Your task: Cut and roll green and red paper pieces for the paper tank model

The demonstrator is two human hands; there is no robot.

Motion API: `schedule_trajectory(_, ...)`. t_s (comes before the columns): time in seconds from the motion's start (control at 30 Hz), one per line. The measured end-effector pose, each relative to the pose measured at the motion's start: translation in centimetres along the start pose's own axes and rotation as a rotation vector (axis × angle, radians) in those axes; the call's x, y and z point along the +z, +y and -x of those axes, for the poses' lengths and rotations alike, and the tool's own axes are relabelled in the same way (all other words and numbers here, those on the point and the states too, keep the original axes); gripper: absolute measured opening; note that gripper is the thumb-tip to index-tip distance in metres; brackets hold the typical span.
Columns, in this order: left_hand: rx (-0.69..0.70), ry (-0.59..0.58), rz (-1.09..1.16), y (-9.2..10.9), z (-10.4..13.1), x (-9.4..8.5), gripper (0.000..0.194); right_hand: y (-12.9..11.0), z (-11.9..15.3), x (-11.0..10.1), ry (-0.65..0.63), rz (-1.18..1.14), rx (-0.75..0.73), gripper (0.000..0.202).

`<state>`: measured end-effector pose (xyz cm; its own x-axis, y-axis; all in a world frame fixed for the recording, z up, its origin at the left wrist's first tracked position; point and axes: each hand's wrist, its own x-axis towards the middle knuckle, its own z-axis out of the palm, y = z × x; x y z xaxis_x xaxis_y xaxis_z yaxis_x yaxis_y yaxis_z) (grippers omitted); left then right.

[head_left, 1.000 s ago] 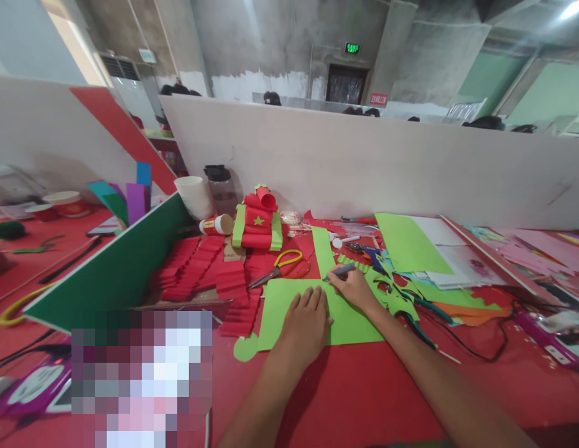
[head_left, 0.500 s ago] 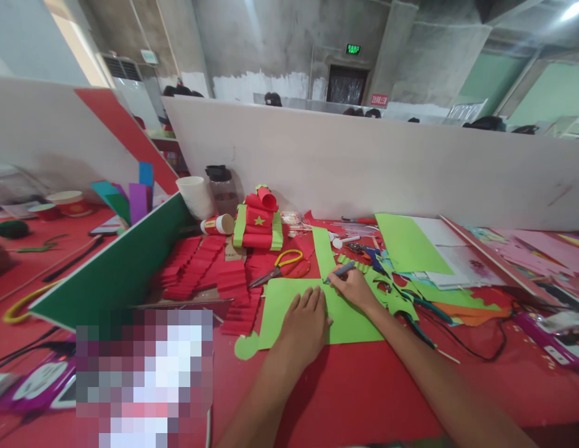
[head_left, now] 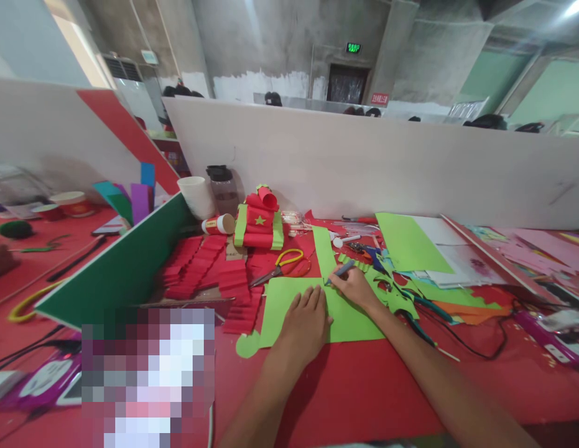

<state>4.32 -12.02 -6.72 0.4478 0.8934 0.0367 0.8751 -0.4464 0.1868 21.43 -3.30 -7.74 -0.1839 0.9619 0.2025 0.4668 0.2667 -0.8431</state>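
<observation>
A bright green sheet of paper (head_left: 354, 326) lies on the red table in front of me. My left hand (head_left: 304, 320) rests flat on it, fingers stretched forward. In my right hand (head_left: 353, 286) is a grey-blue pen (head_left: 344, 269), its tip down at the sheet's far edge. There a narrow green paper strip (head_left: 323, 246) reaches away from the sheet. Scissors with yellow handles (head_left: 289, 256) lie just beyond the sheet to the left, beside pleated red paper (head_left: 236, 280). Cut green scraps (head_left: 387, 289) are right of my right hand.
A red and green paper model with a star (head_left: 260, 221) stands at the back, near stacked white cups (head_left: 196, 196) and a bottle (head_left: 222, 190). Dark-handled pliers (head_left: 417, 326) and a black cord (head_left: 492, 354) lie right. A green divider (head_left: 116, 261) borders the left; a white partition (head_left: 317, 155) stands behind.
Little differs. My view has shifted very slightly; the left hand stays flat on the sheet and the pen tip stays near its far edge.
</observation>
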Motion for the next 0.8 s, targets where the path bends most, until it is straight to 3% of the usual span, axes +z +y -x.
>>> schedule_trajectory(0.23,0.000,-0.015,-0.006,-0.1,-0.1,0.2,0.055,0.1,0.5,-0.6,0.115,-0.182,0.007,0.021)
schedule_trajectory(0.47,0.007,-0.039,0.000,0.0,-0.1,-0.2,0.055,0.2,2.5,-0.6,0.036,-0.253,0.097,0.025)
schedule_trajectory(0.8,0.039,-0.044,-0.021,-0.3,0.6,-0.4,0.054,0.9,2.3,-0.4,0.053,-0.235,0.104,0.029)
